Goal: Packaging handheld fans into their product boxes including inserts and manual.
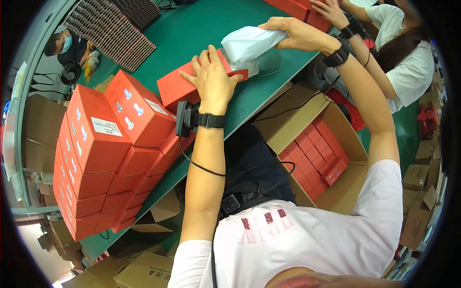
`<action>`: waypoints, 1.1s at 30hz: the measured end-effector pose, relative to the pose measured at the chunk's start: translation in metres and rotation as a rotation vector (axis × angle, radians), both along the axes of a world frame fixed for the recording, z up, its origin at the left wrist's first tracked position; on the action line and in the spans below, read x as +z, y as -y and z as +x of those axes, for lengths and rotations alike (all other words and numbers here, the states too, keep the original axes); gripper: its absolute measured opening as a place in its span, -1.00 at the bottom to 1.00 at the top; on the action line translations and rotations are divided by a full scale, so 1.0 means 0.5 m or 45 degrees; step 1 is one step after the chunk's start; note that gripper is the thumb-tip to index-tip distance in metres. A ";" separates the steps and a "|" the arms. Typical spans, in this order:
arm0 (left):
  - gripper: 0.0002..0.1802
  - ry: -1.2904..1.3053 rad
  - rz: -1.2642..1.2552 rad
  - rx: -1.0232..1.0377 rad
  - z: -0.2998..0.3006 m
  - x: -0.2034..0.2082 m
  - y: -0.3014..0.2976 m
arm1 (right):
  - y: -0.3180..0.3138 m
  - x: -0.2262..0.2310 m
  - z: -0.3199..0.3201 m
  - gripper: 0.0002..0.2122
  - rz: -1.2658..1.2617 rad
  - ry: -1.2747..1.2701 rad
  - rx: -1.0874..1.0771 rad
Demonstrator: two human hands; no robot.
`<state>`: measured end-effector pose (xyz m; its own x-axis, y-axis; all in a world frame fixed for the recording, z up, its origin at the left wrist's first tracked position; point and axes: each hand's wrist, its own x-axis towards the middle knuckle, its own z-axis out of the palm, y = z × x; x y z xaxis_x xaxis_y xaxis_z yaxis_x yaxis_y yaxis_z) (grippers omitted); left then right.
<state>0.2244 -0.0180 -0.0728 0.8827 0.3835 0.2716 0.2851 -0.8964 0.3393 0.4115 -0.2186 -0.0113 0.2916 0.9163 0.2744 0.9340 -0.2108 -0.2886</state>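
A red carton point(177, 86) lies tilted on the green table, its right end open with a flap sticking out. Over its top and side, my left hand point(213, 79) grips it, fingers spread, thumb by the open end. My right hand point(302, 33) pinches the far end of a white wrapped packet point(249, 45). The packet's near end is at the carton's open end; whether it reaches inside is hidden by my left hand and the flap. Beneath the packet, a clear plastic piece point(269, 65) rests on the table.
Stacked red cartons point(101, 163) stand at the left table edge. A large cardboard box point(355, 144) below the table's near edge holds several red boxes. Thin trays point(110, 31) are piled at the back left. A co-worker's hand point(331, 12) touches red boxes at the far right; another person point(72, 45) is far left.
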 end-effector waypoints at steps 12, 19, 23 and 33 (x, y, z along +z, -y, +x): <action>-0.04 0.081 0.139 0.050 0.008 0.001 0.023 | 0.031 0.003 0.055 -0.60 0.402 -0.122 -0.029; 0.00 -0.001 0.219 0.088 0.005 0.000 0.023 | 0.090 0.149 -0.094 -0.59 0.268 -0.832 -0.749; 0.02 0.012 0.228 0.092 0.001 -0.002 0.025 | 0.109 0.134 -0.085 -0.60 0.493 0.047 -0.344; 0.14 0.267 0.293 0.041 -0.027 -0.024 0.061 | 0.168 0.208 -0.170 -0.59 0.699 -0.738 -0.607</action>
